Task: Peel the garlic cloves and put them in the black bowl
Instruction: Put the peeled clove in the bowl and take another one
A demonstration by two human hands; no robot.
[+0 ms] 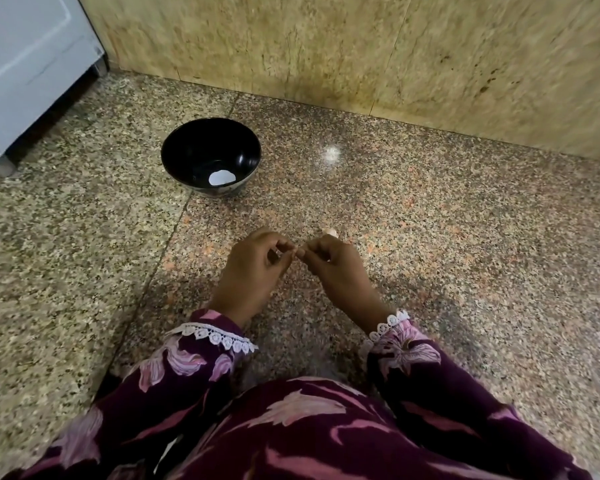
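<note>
A black bowl (pixel 211 154) stands on the speckled granite floor, up and left of my hands; a bright white patch shows on its inner wall. My left hand (pixel 253 268) and my right hand (pixel 329 268) meet fingertip to fingertip low over the floor, fingers curled, pinching a small garlic clove (pixel 296 252) between them. The clove is mostly hidden by the fingers. A second pale clove (pixel 329 232) lies on the floor just beyond my right hand.
A beige stone wall (pixel 361 53) runs along the back. A white appliance (pixel 25 71) stands at the far left on a small foot. My lap in purple floral cloth (pixel 291 427) fills the bottom of the view.
</note>
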